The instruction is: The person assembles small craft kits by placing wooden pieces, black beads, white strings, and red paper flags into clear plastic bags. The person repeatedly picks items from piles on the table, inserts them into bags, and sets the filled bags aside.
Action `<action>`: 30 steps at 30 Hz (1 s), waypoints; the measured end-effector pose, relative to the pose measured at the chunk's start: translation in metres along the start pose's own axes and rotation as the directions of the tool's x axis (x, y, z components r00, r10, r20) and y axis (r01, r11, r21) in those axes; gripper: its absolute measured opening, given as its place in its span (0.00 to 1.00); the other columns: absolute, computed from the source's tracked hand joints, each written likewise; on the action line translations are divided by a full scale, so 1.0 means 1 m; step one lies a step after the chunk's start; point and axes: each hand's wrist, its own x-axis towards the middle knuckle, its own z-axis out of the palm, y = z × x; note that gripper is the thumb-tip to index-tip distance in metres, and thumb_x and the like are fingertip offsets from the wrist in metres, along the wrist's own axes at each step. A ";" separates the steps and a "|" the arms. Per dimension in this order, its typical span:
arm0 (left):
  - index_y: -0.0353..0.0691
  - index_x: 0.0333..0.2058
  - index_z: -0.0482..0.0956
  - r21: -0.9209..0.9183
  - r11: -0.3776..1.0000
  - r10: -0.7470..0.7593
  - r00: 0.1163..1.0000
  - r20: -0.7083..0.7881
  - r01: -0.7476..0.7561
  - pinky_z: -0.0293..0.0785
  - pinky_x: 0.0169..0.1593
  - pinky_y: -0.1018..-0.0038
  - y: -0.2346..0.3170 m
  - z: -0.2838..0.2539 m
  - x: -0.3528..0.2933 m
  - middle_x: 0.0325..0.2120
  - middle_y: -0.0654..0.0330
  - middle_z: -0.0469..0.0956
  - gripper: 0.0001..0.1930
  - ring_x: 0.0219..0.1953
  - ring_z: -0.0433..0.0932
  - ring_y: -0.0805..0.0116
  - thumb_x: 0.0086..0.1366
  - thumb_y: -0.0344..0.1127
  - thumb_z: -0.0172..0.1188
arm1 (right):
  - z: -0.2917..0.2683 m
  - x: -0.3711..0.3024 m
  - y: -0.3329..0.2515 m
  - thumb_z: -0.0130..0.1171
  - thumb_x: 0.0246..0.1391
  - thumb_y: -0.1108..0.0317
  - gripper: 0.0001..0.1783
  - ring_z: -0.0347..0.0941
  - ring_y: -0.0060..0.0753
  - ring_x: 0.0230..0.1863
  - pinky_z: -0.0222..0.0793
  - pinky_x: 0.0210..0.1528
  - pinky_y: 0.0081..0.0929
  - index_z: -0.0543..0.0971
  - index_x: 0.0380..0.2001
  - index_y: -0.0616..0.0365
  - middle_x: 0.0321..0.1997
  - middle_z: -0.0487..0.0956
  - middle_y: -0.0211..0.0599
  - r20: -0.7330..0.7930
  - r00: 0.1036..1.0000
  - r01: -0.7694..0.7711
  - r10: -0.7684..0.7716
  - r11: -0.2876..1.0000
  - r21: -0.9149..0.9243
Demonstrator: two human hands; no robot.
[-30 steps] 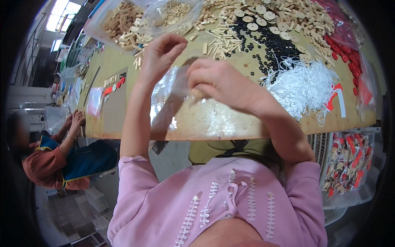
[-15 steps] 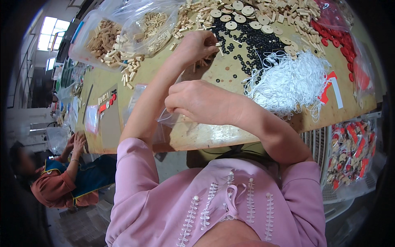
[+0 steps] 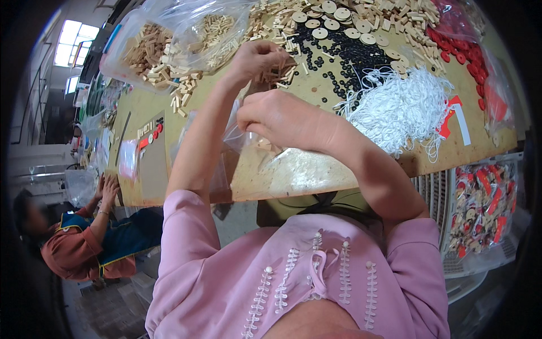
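Note:
My left hand [image 3: 261, 60] hovers over a small pile of brown wooden pieces [image 3: 278, 74], its fingers curled together; whatever they hold, if anything, is hidden. Closer to me, my right hand [image 3: 288, 117] is closed at the edge of a clear plastic bag [image 3: 232, 134], which hangs below its fingertips. Black beads [image 3: 350, 56] and thin pale sticks [image 3: 305, 68] lie just right of the left hand. Beside my right wrist rises a tangled heap of white cord [image 3: 398, 110].
Wooden blocks [image 3: 148, 48] fill a plastic container at the far left, by a bag of small sticks [image 3: 217, 31]. Round wooden discs [image 3: 332, 24] and red discs [image 3: 471, 65] lie farther back. A person [image 3: 84, 237] works at left. A basket [image 3: 451, 248] of filled bags stands at right.
My left hand has drawn back a little to the left, away from the black beads and sticks. The right hand has shifted slightly up and right along with the bag.

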 end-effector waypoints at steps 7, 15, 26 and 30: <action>0.39 0.42 0.85 -0.330 0.943 0.025 0.998 -0.057 -0.042 0.62 0.30 0.84 0.043 -0.027 -0.078 0.32 0.70 0.82 0.11 0.29 0.69 0.85 0.67 0.39 0.67 | -0.016 0.000 0.007 0.60 0.55 0.73 0.06 0.77 0.45 0.42 0.73 0.46 0.35 0.81 0.34 0.64 0.37 0.78 0.45 -0.157 0.987 -0.028 0.021 0.999 -0.037; 0.36 0.43 0.85 -0.118 0.970 0.212 0.977 -0.030 -0.214 0.76 0.47 0.78 0.061 -0.035 -0.137 0.36 0.64 0.84 0.08 0.41 0.80 0.77 0.68 0.31 0.66 | -0.016 0.000 0.007 0.60 0.54 0.75 0.04 0.77 0.40 0.40 0.72 0.45 0.31 0.80 0.33 0.63 0.37 0.78 0.40 -0.130 0.991 0.011 -0.012 1.000 -0.006; 0.36 0.49 0.83 -0.095 0.977 0.196 0.978 0.071 -0.189 0.74 0.49 0.79 0.062 -0.035 -0.144 0.41 0.65 0.83 0.13 0.44 0.78 0.79 0.68 0.34 0.66 | -0.018 0.000 0.010 0.60 0.52 0.75 0.04 0.77 0.42 0.41 0.73 0.45 0.32 0.80 0.32 0.62 0.37 0.78 0.40 -0.098 0.994 0.037 -0.040 0.999 -0.036; 0.36 0.50 0.82 -0.139 0.967 0.220 0.975 0.024 -0.215 0.75 0.47 0.81 0.059 -0.035 -0.141 0.40 0.66 0.83 0.12 0.43 0.79 0.81 0.69 0.31 0.64 | -0.018 0.001 0.010 0.60 0.52 0.74 0.04 0.78 0.42 0.41 0.73 0.45 0.32 0.80 0.32 0.63 0.38 0.79 0.40 -0.101 0.994 0.044 -0.048 0.998 -0.041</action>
